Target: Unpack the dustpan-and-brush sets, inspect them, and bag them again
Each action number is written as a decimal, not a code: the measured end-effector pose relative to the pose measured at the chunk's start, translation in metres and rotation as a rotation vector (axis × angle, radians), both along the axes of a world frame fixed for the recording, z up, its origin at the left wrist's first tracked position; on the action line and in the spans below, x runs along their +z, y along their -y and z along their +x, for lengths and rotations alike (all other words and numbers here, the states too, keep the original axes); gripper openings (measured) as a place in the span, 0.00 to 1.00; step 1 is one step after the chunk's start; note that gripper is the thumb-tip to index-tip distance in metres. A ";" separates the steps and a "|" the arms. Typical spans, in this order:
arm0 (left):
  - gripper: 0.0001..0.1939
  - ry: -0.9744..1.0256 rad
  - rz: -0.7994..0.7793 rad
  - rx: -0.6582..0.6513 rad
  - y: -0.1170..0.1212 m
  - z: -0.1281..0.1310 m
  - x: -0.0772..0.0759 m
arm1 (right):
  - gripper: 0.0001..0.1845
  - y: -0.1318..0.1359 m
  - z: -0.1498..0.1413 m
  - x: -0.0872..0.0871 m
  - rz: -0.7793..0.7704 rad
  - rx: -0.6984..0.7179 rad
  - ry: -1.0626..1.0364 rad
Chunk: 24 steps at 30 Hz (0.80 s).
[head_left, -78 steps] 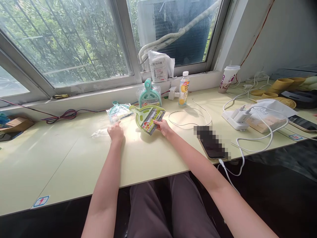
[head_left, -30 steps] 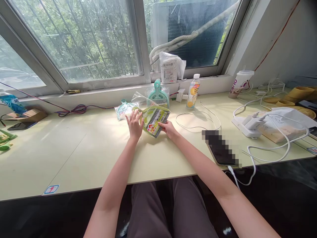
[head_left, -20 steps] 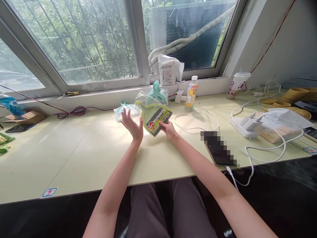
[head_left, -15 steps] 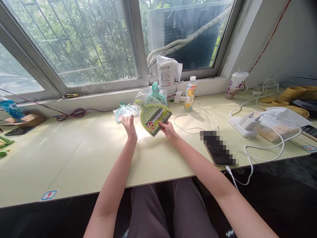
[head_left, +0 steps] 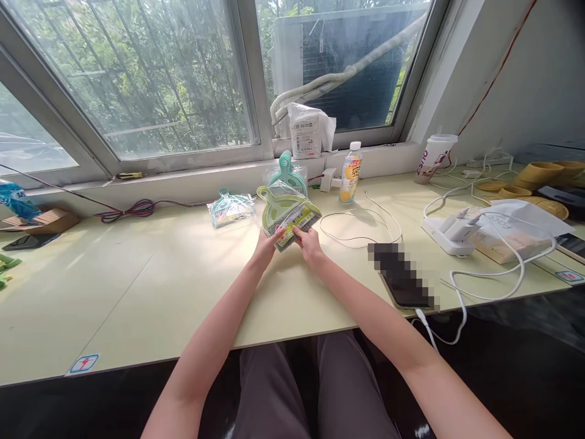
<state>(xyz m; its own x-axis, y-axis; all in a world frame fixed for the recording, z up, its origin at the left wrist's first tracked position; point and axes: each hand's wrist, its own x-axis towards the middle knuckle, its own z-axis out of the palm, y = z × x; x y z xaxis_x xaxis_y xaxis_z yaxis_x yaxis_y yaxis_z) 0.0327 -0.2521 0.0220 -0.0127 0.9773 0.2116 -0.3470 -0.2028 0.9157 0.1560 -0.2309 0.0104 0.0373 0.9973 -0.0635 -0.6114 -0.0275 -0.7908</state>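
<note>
Between my two hands is a green mini dustpan and brush set [head_left: 292, 214] in clear plastic wrap, its handle pointing away and its printed label facing up. My left hand [head_left: 266, 247] grips its lower left edge, thumb on top. At the lower right edge, my right hand [head_left: 309, 242] pinches it the same way; the fingers underneath are hidden. Behind it a teal dustpan set [head_left: 286, 173] leans near the window sill, partly covered by the green one. Another wrapped teal dustpan set [head_left: 231, 208] lies flat on the table to the left.
A drink bottle [head_left: 350, 172] and a coiled thin cable [head_left: 361, 224] are right of the hands. A phone [head_left: 404, 277] lies near the front edge, beside a white power strip [head_left: 450, 235]. A lidded cup [head_left: 436, 158] stands farther back. Bundled wire [head_left: 137, 208] runs along the sill.
My left hand has moved right from beside the flat teal set and now holds the green set's left edge. The green set has shifted slightly right and tilted flatter.
</note>
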 end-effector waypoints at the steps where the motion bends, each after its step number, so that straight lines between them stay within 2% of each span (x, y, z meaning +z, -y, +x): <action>1: 0.36 -0.018 0.028 0.027 -0.001 0.000 -0.001 | 0.08 0.001 -0.001 0.000 -0.008 -0.006 -0.010; 3: 0.38 -0.048 0.049 0.110 -0.003 0.002 -0.005 | 0.08 0.002 -0.002 0.002 -0.015 -0.003 -0.028; 6: 0.34 -0.086 0.063 0.233 -0.004 0.005 -0.008 | 0.08 0.001 -0.002 0.004 -0.035 0.047 -0.026; 10: 0.34 -0.218 0.222 0.339 0.000 0.012 -0.005 | 0.04 -0.008 0.007 0.009 -0.145 0.074 0.021; 13: 0.35 -0.312 0.302 0.319 0.008 0.017 0.002 | 0.03 -0.017 0.018 0.010 -0.133 0.009 -0.035; 16: 0.35 -0.341 0.306 0.276 0.019 0.021 0.008 | 0.06 -0.024 0.027 0.009 -0.116 -0.041 -0.055; 20: 0.36 -0.272 0.269 0.262 0.033 0.025 0.014 | 0.11 -0.027 0.030 0.006 -0.127 -0.013 -0.011; 24: 0.35 -0.253 0.281 0.263 0.040 0.028 0.016 | 0.15 -0.024 0.030 0.011 -0.076 0.047 0.007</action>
<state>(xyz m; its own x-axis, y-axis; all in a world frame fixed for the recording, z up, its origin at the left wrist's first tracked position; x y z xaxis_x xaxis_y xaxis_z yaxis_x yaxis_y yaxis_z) 0.0603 -0.2924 0.0379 -0.1665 0.8522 0.4960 -0.0230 -0.5062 0.8621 0.1858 -0.2069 0.0214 -0.0088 0.9903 -0.1385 -0.6022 -0.1158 -0.7899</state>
